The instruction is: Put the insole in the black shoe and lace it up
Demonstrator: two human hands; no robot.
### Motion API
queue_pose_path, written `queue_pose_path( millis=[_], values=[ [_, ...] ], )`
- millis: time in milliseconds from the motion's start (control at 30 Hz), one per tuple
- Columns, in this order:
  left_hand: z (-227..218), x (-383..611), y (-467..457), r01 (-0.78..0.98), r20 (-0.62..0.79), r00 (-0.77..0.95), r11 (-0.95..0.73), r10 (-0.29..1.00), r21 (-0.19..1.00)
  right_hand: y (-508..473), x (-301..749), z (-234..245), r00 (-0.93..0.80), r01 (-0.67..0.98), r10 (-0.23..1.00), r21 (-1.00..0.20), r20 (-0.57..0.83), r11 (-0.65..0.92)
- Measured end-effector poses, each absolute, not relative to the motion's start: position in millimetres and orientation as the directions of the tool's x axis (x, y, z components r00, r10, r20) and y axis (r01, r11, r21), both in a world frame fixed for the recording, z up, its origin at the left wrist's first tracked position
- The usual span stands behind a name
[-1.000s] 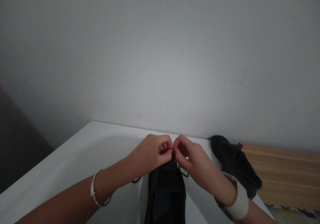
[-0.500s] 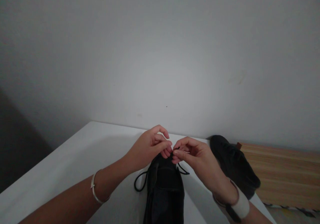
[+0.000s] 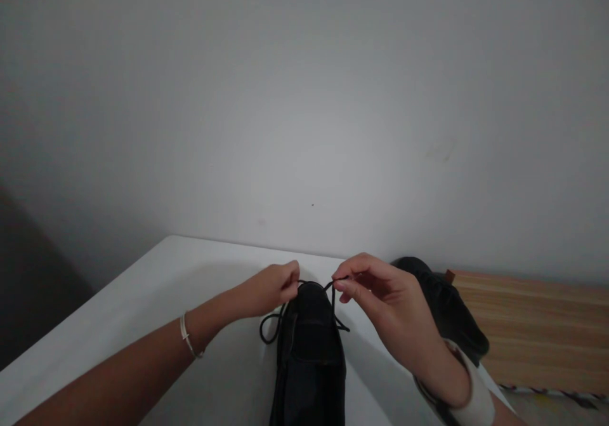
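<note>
A black shoe (image 3: 309,350) is lying on the white tabletop (image 3: 157,299), its toe pointing away toward the wall, and its heel end is running off the bottom edge of the view, so only the front part is showing. Just above the shoe's laced front, the left hand (image 3: 269,286) is pinching one end of the black lace (image 3: 333,299) with its fingers pressed together, while the right hand (image 3: 380,296) is gripping the other end between thumb and forefinger, the two hands sitting slightly apart. A loop of lace is hanging off the shoe's left side; the lace's path over the dark upper is hard to trace. To the right of the shoe, a second dark shoe (image 3: 447,315) is lying partly hidden behind the right wrist, near a wooden surface (image 3: 537,331) whose nature is unclear.
</note>
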State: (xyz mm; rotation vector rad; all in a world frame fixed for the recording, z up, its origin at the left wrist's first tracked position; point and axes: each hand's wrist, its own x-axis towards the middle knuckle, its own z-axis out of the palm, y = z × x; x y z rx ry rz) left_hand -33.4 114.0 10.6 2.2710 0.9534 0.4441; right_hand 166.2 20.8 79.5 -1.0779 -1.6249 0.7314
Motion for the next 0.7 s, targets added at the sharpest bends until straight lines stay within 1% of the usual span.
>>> queue_pose_path(
  millis=[100,200,267,333,467,567,633,700],
  values=[
    [34.1,-28.3,116.1,0.367,0.023,0.672,-0.359,0.741,0.858,13.7,168.8,99.2,-0.049,0.353,0.846,-0.784,0.530,0.511],
    [48.7,-20.0,113.4,0.252,0.009,0.688,-0.250,0.726,0.935,2.7,169.7,123.0,0.061,0.376,0.730,-0.693,0.681,0.615],
    [48.7,-14.9,109.5,0.208,-0.017,0.709,-0.187,0.705,0.960,-4.0,167.6,137.3,0.164,0.368,0.615,-0.626,0.771,0.688],
    [42.2,-11.8,104.9,0.184,-0.033,0.737,-0.153,0.675,0.971,-7.2,162.9,148.3,0.259,0.351,0.497,-0.560,0.828,0.751],
    [25.3,-13.3,94.3,0.202,-0.034,0.799,-0.214,0.600,0.956,-0.7,150.7,161.9,0.384,0.391,0.276,-0.426,0.881,0.816],
    [17.2,-17.4,85.9,0.122,-0.004,0.858,-0.197,0.514,0.973,6.7,143.2,171.6,0.420,0.442,0.128,-0.325,0.899,0.836],
    [12.7,-18.1,81.1,0.063,0.033,0.879,-0.184,0.476,0.981,8.7,138.7,178.7,0.413,0.455,0.101,-0.301,0.905,0.838],
    [7.9,-15.5,77.0,0.070,0.068,0.859,-0.249,0.507,0.966,8.2,133.8,184.3,0.374,0.435,0.148,-0.314,0.916,0.844]
  ],
)
